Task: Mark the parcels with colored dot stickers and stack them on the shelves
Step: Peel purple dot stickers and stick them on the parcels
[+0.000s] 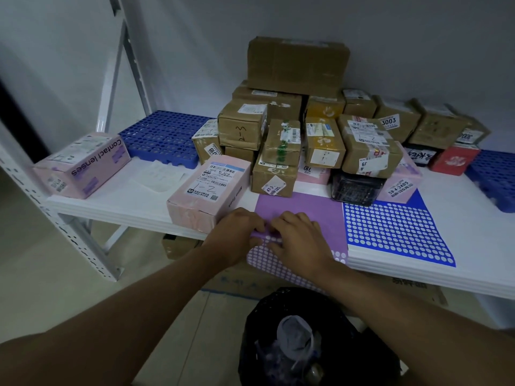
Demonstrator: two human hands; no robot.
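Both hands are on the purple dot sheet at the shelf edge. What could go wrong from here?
1. The purple sticker sheet overhangs the shelf edge; it could slide off toward the black bin below.
2. The left hand sits right beside the pink parcel at the shelf front, and could nudge it off.
3. The right hand hides the dots, so peeling may go unseen.

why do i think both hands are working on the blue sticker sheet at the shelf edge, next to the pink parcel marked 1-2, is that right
Not quite. In the head view the left hand and right hand are on the purple sticker sheet, not the blue sticker sheet, which lies untouched to its right. The rest holds: the sheet sits at the shelf edge, beside the pink parcel marked 1-2.
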